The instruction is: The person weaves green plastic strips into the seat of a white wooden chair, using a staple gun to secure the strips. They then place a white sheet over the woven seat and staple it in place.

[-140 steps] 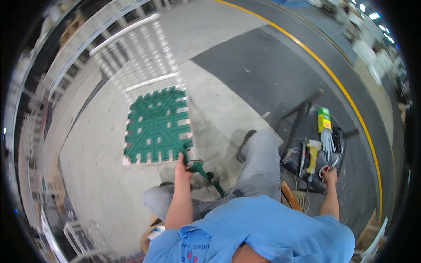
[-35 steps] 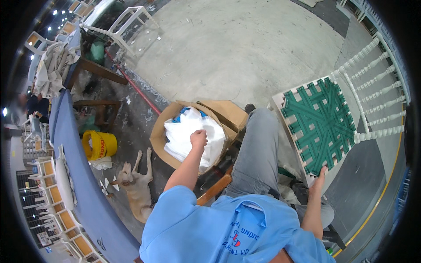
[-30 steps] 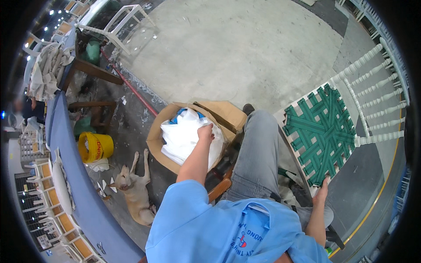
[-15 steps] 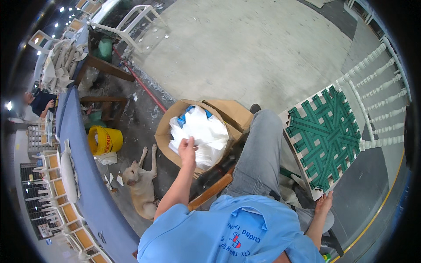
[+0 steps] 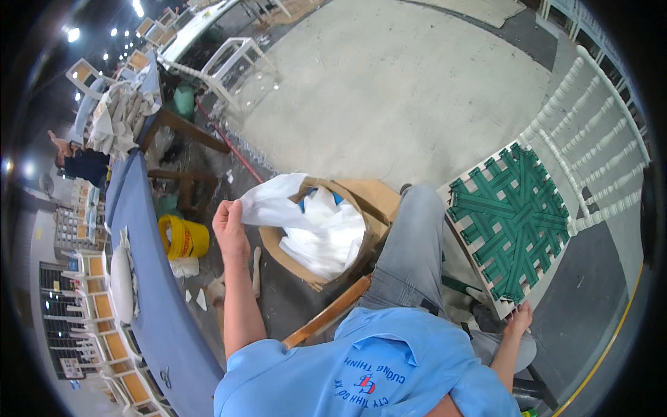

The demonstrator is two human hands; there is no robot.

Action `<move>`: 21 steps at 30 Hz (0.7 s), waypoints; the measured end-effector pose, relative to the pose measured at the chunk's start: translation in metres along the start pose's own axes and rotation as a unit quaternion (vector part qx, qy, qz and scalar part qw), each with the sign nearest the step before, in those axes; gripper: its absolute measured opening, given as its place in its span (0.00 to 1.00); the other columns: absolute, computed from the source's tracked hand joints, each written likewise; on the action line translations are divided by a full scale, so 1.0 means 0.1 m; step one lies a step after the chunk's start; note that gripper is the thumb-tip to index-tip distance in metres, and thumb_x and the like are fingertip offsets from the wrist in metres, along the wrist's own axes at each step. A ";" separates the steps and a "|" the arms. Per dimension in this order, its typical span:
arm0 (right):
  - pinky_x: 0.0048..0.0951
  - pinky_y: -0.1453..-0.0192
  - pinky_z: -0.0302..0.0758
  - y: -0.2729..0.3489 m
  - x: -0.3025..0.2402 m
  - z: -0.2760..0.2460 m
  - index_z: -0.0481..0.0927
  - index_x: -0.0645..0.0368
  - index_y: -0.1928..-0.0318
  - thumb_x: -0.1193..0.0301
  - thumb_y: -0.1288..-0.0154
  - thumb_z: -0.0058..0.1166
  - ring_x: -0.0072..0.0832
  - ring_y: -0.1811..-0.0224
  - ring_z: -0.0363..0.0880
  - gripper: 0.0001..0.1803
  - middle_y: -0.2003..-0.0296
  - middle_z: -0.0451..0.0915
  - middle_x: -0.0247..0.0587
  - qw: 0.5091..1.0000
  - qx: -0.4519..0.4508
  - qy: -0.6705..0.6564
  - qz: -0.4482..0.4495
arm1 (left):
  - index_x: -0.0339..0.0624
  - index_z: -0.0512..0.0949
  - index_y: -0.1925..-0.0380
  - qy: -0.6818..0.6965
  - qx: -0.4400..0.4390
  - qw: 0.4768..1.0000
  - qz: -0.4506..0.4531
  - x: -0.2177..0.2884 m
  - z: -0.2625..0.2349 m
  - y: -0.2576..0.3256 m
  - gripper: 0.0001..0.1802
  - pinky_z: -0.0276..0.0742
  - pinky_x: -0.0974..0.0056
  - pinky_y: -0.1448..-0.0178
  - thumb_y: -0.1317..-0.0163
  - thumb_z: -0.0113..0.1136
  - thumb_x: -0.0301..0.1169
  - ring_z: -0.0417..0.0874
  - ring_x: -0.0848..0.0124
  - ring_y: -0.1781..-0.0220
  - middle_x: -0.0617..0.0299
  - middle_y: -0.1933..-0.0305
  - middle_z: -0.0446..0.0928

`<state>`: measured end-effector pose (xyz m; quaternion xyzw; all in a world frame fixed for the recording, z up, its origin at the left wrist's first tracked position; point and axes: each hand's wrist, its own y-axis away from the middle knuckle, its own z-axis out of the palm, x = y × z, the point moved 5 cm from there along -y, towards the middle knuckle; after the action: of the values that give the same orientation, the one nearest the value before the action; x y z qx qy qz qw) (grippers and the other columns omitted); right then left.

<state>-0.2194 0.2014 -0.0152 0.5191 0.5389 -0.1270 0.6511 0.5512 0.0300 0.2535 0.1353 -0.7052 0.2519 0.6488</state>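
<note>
My left hand (image 5: 229, 221) pinches the edge of a thin white sheet (image 5: 272, 200), cloth or plastic I cannot tell which. That sheet stretches from my fingers toward an open round cardboard container (image 5: 278, 257). More white sheets (image 5: 326, 240) fill it, with a bit of blue among them. On my right stands a white chair frame (image 5: 479, 267) with turned spindles (image 5: 590, 139). Green webbing straps (image 5: 517, 215) are woven across its seat. My right hand (image 5: 517, 321) grips the seat's near corner; the underside of the grip is hidden.
A long blue-covered table (image 5: 156, 306) runs along the left. Beside it is a yellow bucket (image 5: 189, 238). A dog (image 5: 256, 272) lies on the floor, mostly behind my left arm. Stacked chairs (image 5: 104, 306) and a person (image 5: 87, 165) are beyond the table.
My left hand has moved left from the container, pulling a white sheet partly out. My right hand stays on the seat corner. The view has shifted slightly.
</note>
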 end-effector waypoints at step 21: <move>0.45 0.27 0.68 3.06 -3.38 3.54 0.86 0.50 0.43 0.71 0.42 0.65 0.47 0.29 0.71 0.24 0.32 0.74 0.46 0.452 -0.500 0.293 -0.679 | 0.43 0.68 0.81 0.152 -0.633 0.732 0.202 2.84 2.59 0.76 0.17 0.85 0.47 0.48 0.37 0.63 0.31 0.91 0.49 0.57 0.35 0.62 0.86</move>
<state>0.0728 -0.0883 0.3894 -0.4192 0.8499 -0.0781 0.3095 0.2579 -0.0052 0.5115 -0.4925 -0.6042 -0.1099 0.6167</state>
